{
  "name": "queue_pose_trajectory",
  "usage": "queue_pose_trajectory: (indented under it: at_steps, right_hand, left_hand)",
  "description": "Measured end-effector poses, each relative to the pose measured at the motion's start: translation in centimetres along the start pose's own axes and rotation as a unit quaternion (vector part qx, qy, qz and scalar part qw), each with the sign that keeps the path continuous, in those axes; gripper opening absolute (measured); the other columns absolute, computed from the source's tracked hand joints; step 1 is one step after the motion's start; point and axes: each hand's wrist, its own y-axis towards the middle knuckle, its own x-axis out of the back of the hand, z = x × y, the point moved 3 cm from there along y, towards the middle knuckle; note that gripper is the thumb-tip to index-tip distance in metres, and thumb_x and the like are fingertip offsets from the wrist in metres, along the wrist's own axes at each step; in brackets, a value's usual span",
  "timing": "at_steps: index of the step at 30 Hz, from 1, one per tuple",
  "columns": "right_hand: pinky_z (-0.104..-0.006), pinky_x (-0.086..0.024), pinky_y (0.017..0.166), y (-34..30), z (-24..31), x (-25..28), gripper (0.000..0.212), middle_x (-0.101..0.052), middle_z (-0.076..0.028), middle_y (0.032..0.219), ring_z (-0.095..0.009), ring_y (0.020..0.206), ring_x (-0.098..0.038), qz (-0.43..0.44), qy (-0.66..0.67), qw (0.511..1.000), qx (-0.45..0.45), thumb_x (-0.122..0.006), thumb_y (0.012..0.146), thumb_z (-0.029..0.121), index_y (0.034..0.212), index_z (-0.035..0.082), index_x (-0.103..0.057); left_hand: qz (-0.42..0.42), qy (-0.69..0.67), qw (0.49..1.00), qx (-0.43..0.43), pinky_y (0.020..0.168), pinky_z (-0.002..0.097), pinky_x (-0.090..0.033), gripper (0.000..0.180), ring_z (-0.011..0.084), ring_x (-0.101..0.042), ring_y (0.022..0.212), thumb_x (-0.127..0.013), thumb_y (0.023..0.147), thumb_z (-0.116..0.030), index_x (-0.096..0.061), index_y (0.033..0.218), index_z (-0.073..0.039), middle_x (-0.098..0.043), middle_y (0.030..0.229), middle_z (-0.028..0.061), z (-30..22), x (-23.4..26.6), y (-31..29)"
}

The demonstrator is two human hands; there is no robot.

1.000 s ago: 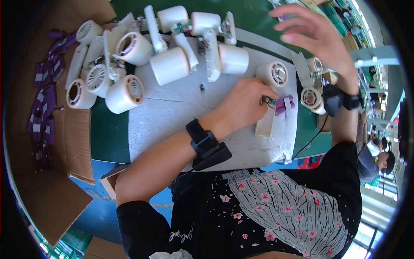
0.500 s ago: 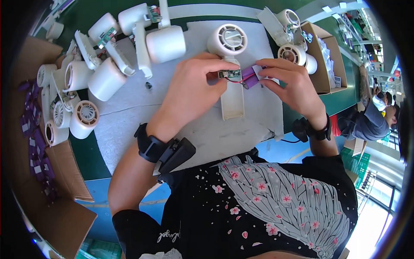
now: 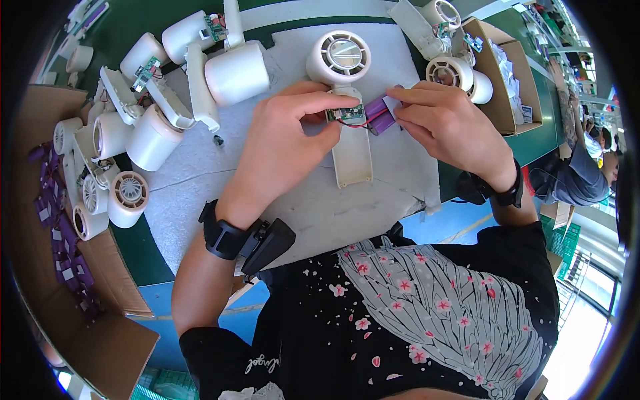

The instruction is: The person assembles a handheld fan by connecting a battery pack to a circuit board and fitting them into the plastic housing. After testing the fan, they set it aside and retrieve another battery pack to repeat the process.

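A white handheld fan lies before me, its round grille end away from me and its handle shell open toward me. My left hand pinches a small green circuit board between thumb and index finger over the handle. Red and dark wires run from the board to a purple battery pack. At the battery's right side, my right hand is closed on a small white piece, perhaps a label or backing. Its fingertips partly hide how the piece joins the battery.
Several opened white fans with boards crowd the left of the grey mat. A cardboard box of purple batteries stands at the left. More fan parts and a carton of white pieces are at the right. People sit farther right.
The white piece now stands out from the battery between my right fingers, and that hand has turned slightly. My left hand still holds the board. The whole view has shifted a little.
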Motion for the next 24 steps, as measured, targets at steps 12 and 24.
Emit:
queue_pose_trajectory:
  at_steps: [12,24]
  right_hand:
    - [-0.0375,-0.052,0.076,0.53,-0.06,0.28,0.010,-0.068,-0.018,0.105,-0.031,0.086,-0.065,0.021,0.001,1.000,-0.003,-0.071,0.075,0.001,0.083,-0.005,-0.068]
    - [-0.0370,-0.052,0.075,0.79,0.50,0.07,0.011,-0.068,-0.017,0.101,-0.031,0.083,-0.064,0.021,-0.034,0.999,0.002,-0.070,0.072,-0.001,0.082,-0.005,-0.066]
  left_hand:
    - [-0.002,0.006,1.000,-0.004,0.078,0.0308,-0.053,0.031,0.0260,-0.067,0.083,-0.062,0.076,0.001,-0.072,0.105,-0.009,-0.065,0.102,0.0162,-0.10,0.08,-0.08]
    - [0.037,0.035,0.999,0.016,0.083,0.0267,-0.052,0.036,0.0173,-0.065,0.091,-0.062,0.079,0.005,-0.070,0.111,-0.008,-0.063,0.112,0.0112,-0.40,0.21,-0.06]
